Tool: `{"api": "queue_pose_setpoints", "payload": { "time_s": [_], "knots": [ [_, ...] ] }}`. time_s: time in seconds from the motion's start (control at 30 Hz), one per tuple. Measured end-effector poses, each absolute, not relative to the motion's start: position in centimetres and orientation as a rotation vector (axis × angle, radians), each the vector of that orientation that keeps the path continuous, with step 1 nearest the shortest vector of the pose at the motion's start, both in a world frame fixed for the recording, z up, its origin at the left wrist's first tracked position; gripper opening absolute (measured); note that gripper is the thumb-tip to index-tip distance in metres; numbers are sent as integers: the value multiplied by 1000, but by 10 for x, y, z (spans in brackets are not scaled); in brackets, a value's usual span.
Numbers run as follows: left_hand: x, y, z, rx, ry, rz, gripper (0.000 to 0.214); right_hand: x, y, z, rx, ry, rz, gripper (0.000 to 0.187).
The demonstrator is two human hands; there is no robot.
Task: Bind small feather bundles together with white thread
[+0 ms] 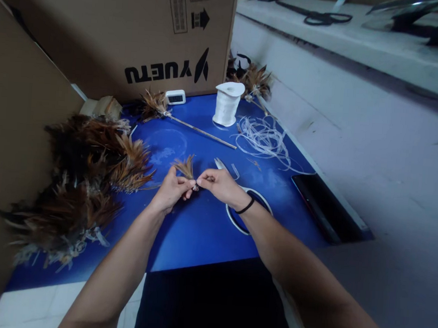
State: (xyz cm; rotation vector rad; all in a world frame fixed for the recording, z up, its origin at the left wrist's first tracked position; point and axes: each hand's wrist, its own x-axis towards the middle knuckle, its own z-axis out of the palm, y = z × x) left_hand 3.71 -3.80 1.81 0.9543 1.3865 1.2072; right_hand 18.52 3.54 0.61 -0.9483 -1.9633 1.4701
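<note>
A small bunch of brown feathers [184,166] fans upward from the fingers of my left hand [174,187], which pinches it near its base. My right hand [219,184], with a black band on the wrist, meets the left at that base. Its thumb and forefinger are pinched together; what lies between them is too small to make out. Beneath the right hand and wrist, scissors [233,219] with large pale handle loops rest on the blue table [191,237], their blade tips showing past the knuckles.
Feather bundles [87,170] are heaped at the left. Farther back lie a stick with feathers [202,131], a small digital display [175,97], a white ribbon spool [226,104] and tangled clear strips [261,139]. A dark phone-like slab [324,206] sits at right. A cardboard box [111,36] stands behind.
</note>
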Motion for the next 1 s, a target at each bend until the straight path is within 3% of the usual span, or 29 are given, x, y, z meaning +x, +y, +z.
{"api": "queue_pose_setpoints", "payload": {
  "time_s": [0.27,0.57,0.7,1.0],
  "knots": [
    [34,-39,25,936,1300,1191,105,182,26,23,-1065,-1527,2031,5],
    [34,-41,29,897,1311,1192,116,183,27,26,-989,-1361,2151,8],
    [34,-41,30,873,1306,1171,106,183,27,27,-970,-1349,2204,8],
    [38,-38,20,872,1331,1281,52,179,28,29,-1064,-1202,2200,15]
  ]
}}
